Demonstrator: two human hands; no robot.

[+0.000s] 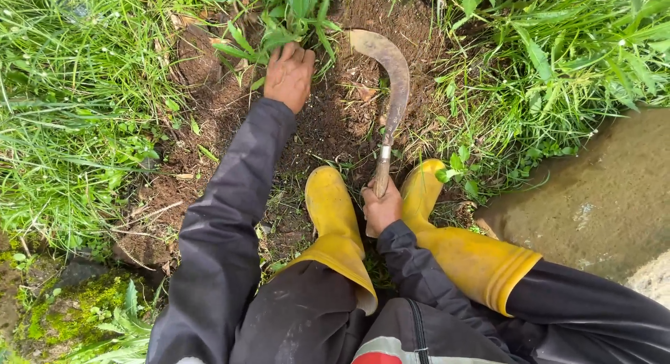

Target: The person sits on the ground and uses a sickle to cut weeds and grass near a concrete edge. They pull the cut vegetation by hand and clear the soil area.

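My left hand (pixel 289 75) reaches forward and grips the base of a leafy green plant (pixel 293 15) at the far edge of a patch of bare brown soil (pixel 328 120). My right hand (pixel 381 208) is closed on the wooden handle of a curved, rusty sickle (pixel 394 81). Its blade arcs up and to the left over the soil, tip near the plant. Both arms wear dark sleeves. The right hand sits between my two yellow rubber boots (pixel 333 217).
Thick green grass (pixel 70 113) borders the soil on the left and at the upper right (pixel 558 64). Muddy water (pixel 607 196) lies at the right. Mossy ground (pixel 77 301) is at the lower left. My dark trousers fill the bottom.
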